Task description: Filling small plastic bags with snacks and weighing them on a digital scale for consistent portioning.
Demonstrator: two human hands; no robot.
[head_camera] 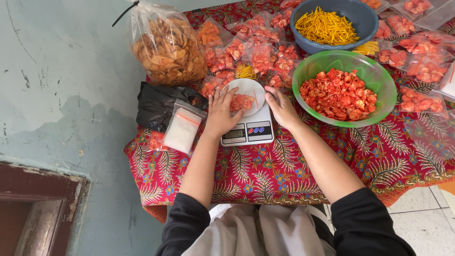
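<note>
A small clear bag of red snack pieces [242,102] is lying on the round white platform of a kitchen scale [247,124], which is sitting on a table under a red patterned cloth [303,166], near its left half. The person's left hand [221,113] is resting at the left edge of the scale, its fingers spread and loose, with the fingertips touching the bag and the platform rim; it is gripping nothing. The right hand [281,106] is lying at the right side of the platform, fingers stretched toward the bag and relaxed, palm down; whether it is touching the bag cannot be told.

Just right of the scale, a green bowl [379,78] is holding a heap of the same red pieces. Behind it, a blue bowl [360,19] is holding yellow stick snacks. Many filled small bags [260,57] are lying across the back of the cloth. At the left, a stack of empty clear bags [182,129] is leaning against a black plastic bag [159,102], and a large clear sack of brown chips [167,47] is standing behind them.
</note>
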